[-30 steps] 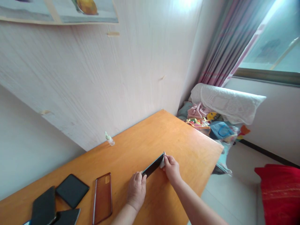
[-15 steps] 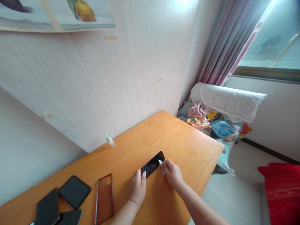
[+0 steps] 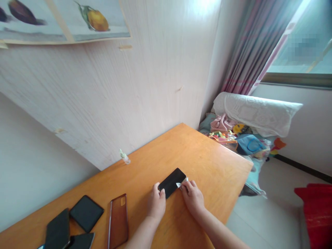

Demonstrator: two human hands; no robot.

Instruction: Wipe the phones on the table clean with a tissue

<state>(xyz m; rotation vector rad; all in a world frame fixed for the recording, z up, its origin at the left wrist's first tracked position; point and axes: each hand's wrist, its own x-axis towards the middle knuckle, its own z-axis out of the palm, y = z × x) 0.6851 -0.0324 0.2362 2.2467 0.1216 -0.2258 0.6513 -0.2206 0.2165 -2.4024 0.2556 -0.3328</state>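
Observation:
A black smartphone (image 3: pixel 170 182) is held slantwise over the wooden table, screen side up. My left hand (image 3: pixel 157 201) grips its lower left end, thumb along the near edge. At the phone's right edge, my right hand (image 3: pixel 192 195) is closed on a small white wipe (image 3: pixel 179 185), which touches the screen; whether it is tissue or cloth I cannot tell. A brown translucent phone case (image 3: pixel 118 221) lies to the left of my left hand. Toward the wall stands a small clear bottle (image 3: pixel 125 157) with a pointed nozzle.
Several dark flat items, among them a black square one (image 3: pixel 86 213) and a black phone-like one (image 3: pixel 58 229), lie at the table's left. The wooden table (image 3: pixel 207 148) meets the wall behind. Bags and a white-covered roll (image 3: pixel 256 112) are heaped beyond its right edge.
My right hand has shifted slightly down with the wipe, which now lies by the phone's right edge. The phone lies flatter to view. The whole view has shifted a little.

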